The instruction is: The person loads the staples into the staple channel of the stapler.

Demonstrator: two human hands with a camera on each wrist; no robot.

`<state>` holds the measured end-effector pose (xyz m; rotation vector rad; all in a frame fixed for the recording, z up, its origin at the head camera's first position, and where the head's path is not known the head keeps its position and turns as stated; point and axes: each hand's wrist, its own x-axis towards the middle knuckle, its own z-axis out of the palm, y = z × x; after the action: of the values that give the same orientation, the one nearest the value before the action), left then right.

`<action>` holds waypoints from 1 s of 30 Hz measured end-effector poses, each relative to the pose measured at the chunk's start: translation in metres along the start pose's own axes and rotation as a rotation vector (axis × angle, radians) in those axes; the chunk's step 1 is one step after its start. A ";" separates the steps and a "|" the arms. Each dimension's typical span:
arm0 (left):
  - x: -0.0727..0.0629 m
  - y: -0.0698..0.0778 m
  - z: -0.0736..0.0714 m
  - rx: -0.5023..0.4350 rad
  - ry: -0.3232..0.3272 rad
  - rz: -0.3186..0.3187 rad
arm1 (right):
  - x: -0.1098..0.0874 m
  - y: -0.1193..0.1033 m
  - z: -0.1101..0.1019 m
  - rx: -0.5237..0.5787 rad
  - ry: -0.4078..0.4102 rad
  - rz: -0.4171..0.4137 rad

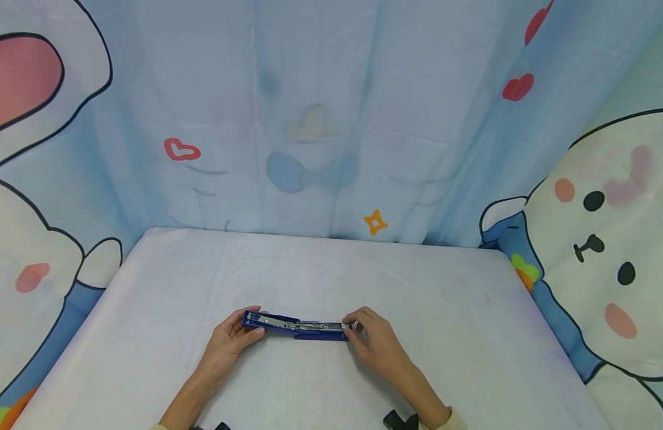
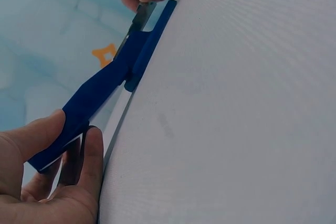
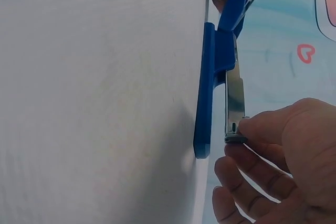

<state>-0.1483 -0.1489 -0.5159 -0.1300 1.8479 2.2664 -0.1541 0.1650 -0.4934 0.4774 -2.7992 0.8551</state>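
Note:
A blue stapler (image 1: 321,335) lies swung wide open above the white table, its metal staple channel (image 3: 234,98) exposed. My left hand (image 1: 233,339) grips the end of the folded-back top arm (image 2: 94,90), thumb on one side and fingers on the other. At the opposite end, my right hand (image 1: 373,338) pinches the tip of the metal channel between thumb and forefinger. In the right wrist view the blue base (image 3: 203,98) runs along the table beside the channel, a gap between them. The other fingers of the right hand are loosely bent below the tip.
The white-covered table (image 1: 417,286) spreads around both hands. Behind it hangs a light blue curtain (image 1: 321,71) with hearts and cartoon animals. Black straps or mounts (image 1: 400,420) show near the wrists at the bottom edge.

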 end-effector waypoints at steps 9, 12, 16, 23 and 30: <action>0.000 -0.001 0.000 -0.005 -0.002 -0.005 | 0.000 0.002 0.001 -0.007 -0.006 0.005; 0.000 -0.001 0.000 -0.009 -0.001 -0.007 | -0.001 0.003 0.001 -0.002 -0.006 -0.001; 0.000 0.000 0.001 0.002 0.003 -0.004 | -0.001 0.004 0.001 0.010 -0.003 -0.013; 0.000 0.000 0.001 0.001 0.006 -0.009 | -0.001 0.005 0.001 0.020 -0.007 -0.011; 0.000 0.000 0.001 -0.009 0.000 -0.009 | -0.002 0.005 0.001 0.032 -0.005 -0.007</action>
<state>-0.1483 -0.1483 -0.5157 -0.1395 1.8333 2.2688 -0.1541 0.1686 -0.4974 0.4947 -2.7900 0.9002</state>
